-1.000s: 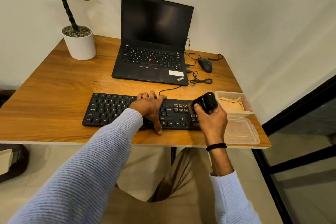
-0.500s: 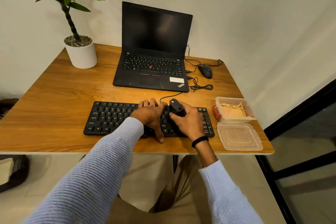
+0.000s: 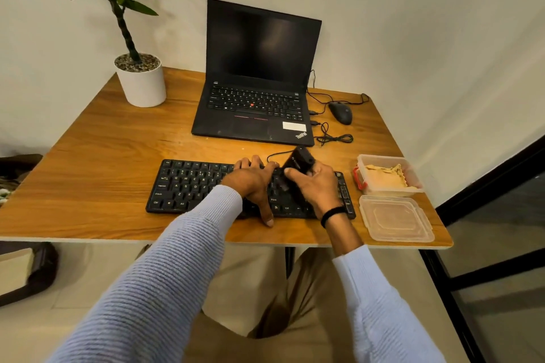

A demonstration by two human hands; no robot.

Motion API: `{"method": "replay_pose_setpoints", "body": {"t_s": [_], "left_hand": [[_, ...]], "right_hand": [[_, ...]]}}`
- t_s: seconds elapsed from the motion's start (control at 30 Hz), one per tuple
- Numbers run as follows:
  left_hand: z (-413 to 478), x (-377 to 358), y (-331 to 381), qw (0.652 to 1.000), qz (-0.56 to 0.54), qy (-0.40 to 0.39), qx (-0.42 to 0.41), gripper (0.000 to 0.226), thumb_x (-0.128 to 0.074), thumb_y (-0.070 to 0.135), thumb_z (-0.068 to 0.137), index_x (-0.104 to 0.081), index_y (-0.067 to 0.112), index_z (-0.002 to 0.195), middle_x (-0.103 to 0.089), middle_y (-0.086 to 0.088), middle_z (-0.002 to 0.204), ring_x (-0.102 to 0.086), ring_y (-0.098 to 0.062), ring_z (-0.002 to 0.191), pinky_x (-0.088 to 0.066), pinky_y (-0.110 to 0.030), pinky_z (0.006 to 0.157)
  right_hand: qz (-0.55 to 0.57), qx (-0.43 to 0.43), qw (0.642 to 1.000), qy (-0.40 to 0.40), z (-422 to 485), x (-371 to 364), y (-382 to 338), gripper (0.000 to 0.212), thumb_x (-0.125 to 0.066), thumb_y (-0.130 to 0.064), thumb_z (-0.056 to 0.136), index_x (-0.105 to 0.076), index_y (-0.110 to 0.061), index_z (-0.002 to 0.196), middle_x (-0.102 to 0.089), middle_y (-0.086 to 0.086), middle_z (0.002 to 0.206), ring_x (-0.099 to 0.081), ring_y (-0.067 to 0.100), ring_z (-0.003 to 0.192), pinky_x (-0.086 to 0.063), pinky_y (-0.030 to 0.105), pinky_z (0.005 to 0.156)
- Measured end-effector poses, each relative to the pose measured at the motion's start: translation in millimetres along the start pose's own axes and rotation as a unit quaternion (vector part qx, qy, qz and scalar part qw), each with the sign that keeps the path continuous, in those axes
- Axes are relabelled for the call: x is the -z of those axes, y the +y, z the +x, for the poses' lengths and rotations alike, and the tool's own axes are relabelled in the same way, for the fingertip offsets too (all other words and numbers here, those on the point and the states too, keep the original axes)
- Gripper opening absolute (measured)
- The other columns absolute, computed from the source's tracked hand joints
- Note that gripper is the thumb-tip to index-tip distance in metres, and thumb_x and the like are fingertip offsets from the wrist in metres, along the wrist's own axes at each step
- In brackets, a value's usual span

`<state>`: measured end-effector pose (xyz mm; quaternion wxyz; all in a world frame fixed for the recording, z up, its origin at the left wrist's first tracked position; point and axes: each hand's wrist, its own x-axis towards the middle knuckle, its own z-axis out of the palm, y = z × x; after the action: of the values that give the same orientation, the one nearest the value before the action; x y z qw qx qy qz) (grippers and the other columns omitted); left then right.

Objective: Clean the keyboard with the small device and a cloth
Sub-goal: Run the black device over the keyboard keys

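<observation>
right hand (image 3: 318, 187) gripped the small black device (image 3: 296, 166) over the black keyboard (image 3: 188, 186); left hand (image 3: 253, 178) lay flat, fingers spread, on the keys of the wooden desk's (image 3: 97, 156) keyboard.

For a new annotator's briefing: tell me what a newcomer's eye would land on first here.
The hands at the centre: the right hand grips a small black device tilted over the right half of the keyboard, while the left hand rests on the keys beside it. Behind stands an open laptop with a dark screen; right of the keyboard, an open container holds a yellowish cloth.
</observation>
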<state>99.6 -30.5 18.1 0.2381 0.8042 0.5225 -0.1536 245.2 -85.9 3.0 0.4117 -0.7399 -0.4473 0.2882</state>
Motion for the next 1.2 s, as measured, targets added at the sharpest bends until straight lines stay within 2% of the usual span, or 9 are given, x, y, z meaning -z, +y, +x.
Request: {"method": "replay_pose_setpoints", "body": {"t_s": [0.07, 0.2, 0.3, 0.5, 0.67, 0.8, 0.97, 1.1, 1.2], "left_hand": [[-0.1, -0.3, 0.9, 1.0, 0.003, 0.001, -0.001, 0.142, -0.096, 0.048, 0.048, -0.006, 0.038, 0.156, -0.019, -0.009, 0.156, -0.015, -0.038, 0.146, -0.022, -0.059, 0.116], [-2.1, 1.0, 0.6, 1.0, -0.001, 0.002, 0.001, 0.14, -0.096, 0.046, 0.05, -0.007, 0.036, 0.157, -0.02, -0.009, 0.156, -0.015, -0.037, 0.146, -0.024, -0.059, 0.116], [1.0, -0.8, 0.6, 1.0, 0.005, 0.003, -0.003, 0.141, -0.097, 0.047, 0.047, -0.007, 0.038, 0.156, -0.021, -0.008, 0.155, -0.016, -0.037, 0.145, -0.025, -0.06, 0.115], [1.2, -0.5, 0.3, 1.0, 0.005, 0.002, 0.003, 0.143, -0.096, 0.049, 0.046, -0.005, 0.039, 0.155, -0.021, -0.008, 0.154, -0.017, -0.037, 0.144, -0.026, -0.061, 0.115], [0.0, -1.1, 0.7, 1.0, 0.005, -0.001, 0.01, 0.143, -0.096, 0.048, 0.048, -0.004, 0.039, 0.156, -0.017, -0.009, 0.157, -0.013, -0.039, 0.146, -0.025, -0.062, 0.115], [0.7, 0.1, 0.5, 1.0, 0.008, -0.004, 0.01, 0.143, -0.096, 0.049, 0.046, -0.005, 0.041, 0.156, -0.018, -0.008, 0.157, -0.014, -0.038, 0.146, -0.026, -0.061, 0.114], [-0.4, -0.2, -1.0, 1.0, 0.01, -0.004, 0.008, 0.143, -0.096, 0.05, 0.047, -0.005, 0.039, 0.156, -0.017, -0.009, 0.158, -0.013, -0.039, 0.146, -0.025, -0.062, 0.115], [-2.1, 1.2, 2.1, 1.0, 0.02, -0.005, 0.007, 0.141, -0.096, 0.049, 0.049, -0.005, 0.039, 0.156, -0.018, -0.009, 0.157, -0.015, -0.038, 0.146, -0.025, -0.061, 0.115], [-2.7, 0.7, 1.1, 1.0, 0.016, -0.002, 0.011, 0.142, -0.096, 0.049, 0.049, -0.004, 0.038, 0.157, -0.016, -0.009, 0.159, -0.013, -0.039, 0.147, -0.024, -0.06, 0.115]], "right_hand": [[-0.021, 0.008, 0.995, 0.097, 0.6, 1.7, -0.9, 0.018, -0.073, -0.032, 0.078, -0.067, -0.026, 0.094, -0.07, -0.004, 0.093, -0.064, 0.014, 0.089, -0.051, 0.031, 0.081], [-0.029, -0.008, 0.999, -0.024, -2.5, 1.5, 0.8, 0.022, -0.076, -0.035, 0.075, -0.066, -0.029, 0.094, -0.069, -0.008, 0.09, -0.065, 0.013, 0.088, -0.055, 0.035, 0.08], [-0.069, -0.013, 0.994, 0.086, -5.4, 11.4, 6.6, 0.023, -0.073, -0.037, 0.076, -0.068, -0.023, 0.094, -0.069, -0.003, 0.088, -0.065, 0.019, 0.09, -0.053, 0.038, 0.083], [-0.069, 0.04, 0.994, 0.071, 0.7, 13.5, -9.5, 0.025, -0.074, -0.038, 0.076, -0.069, -0.025, 0.097, -0.072, -0.005, 0.094, -0.065, 0.013, 0.091, -0.053, 0.033, 0.083], [-0.248, 0.013, 0.966, -0.07, 8.2, 20.0, -29.6, 0.038, -0.074, -0.037, 0.078, -0.067, -0.018, 0.11, -0.069, 0.002, 0.102, -0.062, 0.016, 0.092, -0.051, 0.028, 0.077], [-0.21, 0.079, 0.975, 0.014, 4.8, 12.3, -33.5, 0.03, -0.072, -0.036, 0.079, -0.069, -0.016, 0.102, -0.071, 0.003, 0.098, -0.064, 0.019, 0.096, -0.049, 0.027, 0.076], [-0.238, -0.003, 0.965, -0.111, 7.8, 21.6, -34.4, 0.037, -0.077, -0.043, 0.073, -0.068, -0.017, 0.097, -0.071, 0.002, 0.092, -0.067, 0.017, 0.084, -0.058, 0.034, 0.076], [-0.231, 0.049, 0.972, 0.002, 0.0, 13.2, -34.6, 0.035, -0.073, -0.037, 0.079, -0.067, -0.015, 0.106, -0.07, 0.005, 0.101, -0.064, 0.018, 0.095, -0.05, 0.026, 0.075], [-0.284, -0.005, 0.953, -0.105, 0.7, 24.1, -36.4, 0.037, -0.076, -0.042, 0.074, -0.068, -0.017, 0.1, -0.07, 0.003, 0.094, -0.066, 0.015, 0.084, -0.054, 0.025, 0.069]]}}
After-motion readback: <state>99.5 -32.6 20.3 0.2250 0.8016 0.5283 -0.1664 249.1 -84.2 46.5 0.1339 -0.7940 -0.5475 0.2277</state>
